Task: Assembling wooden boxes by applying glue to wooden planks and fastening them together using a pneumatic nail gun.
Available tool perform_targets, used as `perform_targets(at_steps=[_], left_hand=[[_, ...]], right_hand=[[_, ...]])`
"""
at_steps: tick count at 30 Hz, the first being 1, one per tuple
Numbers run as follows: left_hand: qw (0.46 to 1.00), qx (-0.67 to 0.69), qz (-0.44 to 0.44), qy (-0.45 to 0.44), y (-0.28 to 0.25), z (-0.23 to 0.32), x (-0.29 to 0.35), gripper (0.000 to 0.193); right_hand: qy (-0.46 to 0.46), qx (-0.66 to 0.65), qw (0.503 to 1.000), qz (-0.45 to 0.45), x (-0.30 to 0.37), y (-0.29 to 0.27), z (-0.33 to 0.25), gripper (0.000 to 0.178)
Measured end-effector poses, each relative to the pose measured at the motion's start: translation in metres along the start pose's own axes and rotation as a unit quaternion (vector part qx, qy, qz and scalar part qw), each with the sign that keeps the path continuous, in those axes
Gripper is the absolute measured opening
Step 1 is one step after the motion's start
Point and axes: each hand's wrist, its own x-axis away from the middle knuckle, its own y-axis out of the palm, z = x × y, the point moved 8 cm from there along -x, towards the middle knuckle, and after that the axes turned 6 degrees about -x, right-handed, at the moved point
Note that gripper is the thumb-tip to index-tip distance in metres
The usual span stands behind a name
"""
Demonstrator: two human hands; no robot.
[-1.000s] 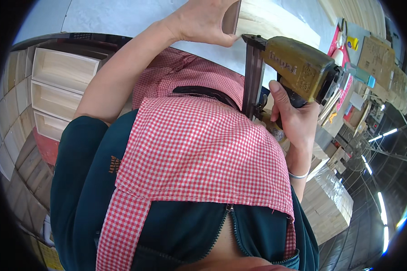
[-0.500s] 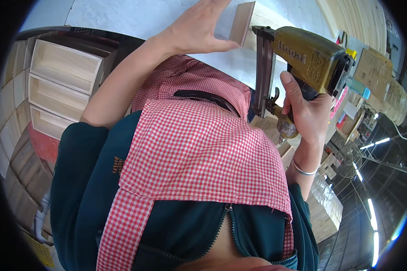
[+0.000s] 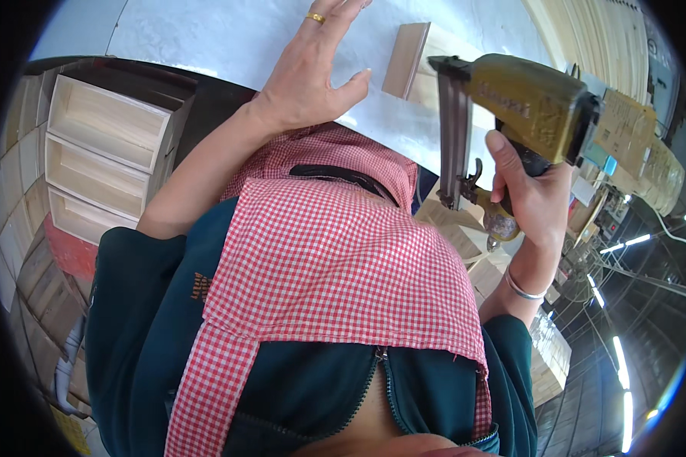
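My right hand [image 3: 532, 179] is wrapped round the grip of a yellow-brown pneumatic nail gun [image 3: 522, 99], its long dark magazine pointing toward me. Beyond and partly behind the tool, a light wooden piece with an upright end board [image 3: 408, 59] rests on the pale worktable [image 3: 198, 38]. Over the table's near edge, to the left of that board, my left hand [image 3: 309, 80] is empty, thumb held away from the fingers. A gold ring sits on one of its fingers; the fingertips reach the upper edge of the view.
Stacked open wooden boxes [image 3: 107, 126] stand at my left, beside the table. Long wooden strips [image 3: 587, 38] lie at the far right, near a cardboard box [image 3: 625, 118]. More wooden pieces [image 3: 453, 225] are below the nail gun, by my right side.
My left hand has drawn away from the wooden piece, leftward and nearer to me. The nail gun in my right hand has shifted slightly right and toward me.
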Motion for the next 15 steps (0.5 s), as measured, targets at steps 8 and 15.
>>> perform_targets(at_steps=[8,15], left_hand=[[0.999,-0.013,0.029,0.009,-0.003,0.002,-0.004,0.08],[0.996,-0.002,-0.082,0.034,-0.001,-0.005,0.0,0.077]], right_hand=[[-0.01,0.037,0.999,-0.002,-0.037,-0.012,-0.014,0.028],[-0.009,0.025,1.0,-0.015,-0.043,-0.01,-0.015,0.028]])
